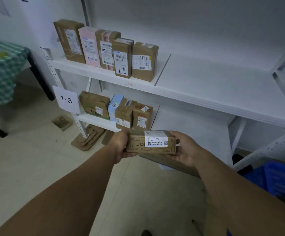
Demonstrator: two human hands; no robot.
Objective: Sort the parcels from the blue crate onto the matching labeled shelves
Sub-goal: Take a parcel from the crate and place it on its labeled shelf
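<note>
Clasping parcel (152,142) handwritten "1-3", left grip (121,144), right grip (185,148) round its ends, shelf sign (66,99) "1-3"

The upper shelf (206,86) carries a row of five parcels (106,48) at its left end. All stand upright with their sides touching: one brown, one pink, then three brown. One label reads "1-2".

The lower shelf (189,126) carries a row of four parcels (124,113), upright, also at the left end: brown with green print, light blue, two brown. A paper sign (66,100) marked "1-3" hangs on the left post at this level.

The floor (27,159) carries a small open carton (62,122) near the post foot. Just beside it lies what appears to be flattened cardboard (89,137). A counter (0,70) under a green checked cloth stands at far left.
</note>
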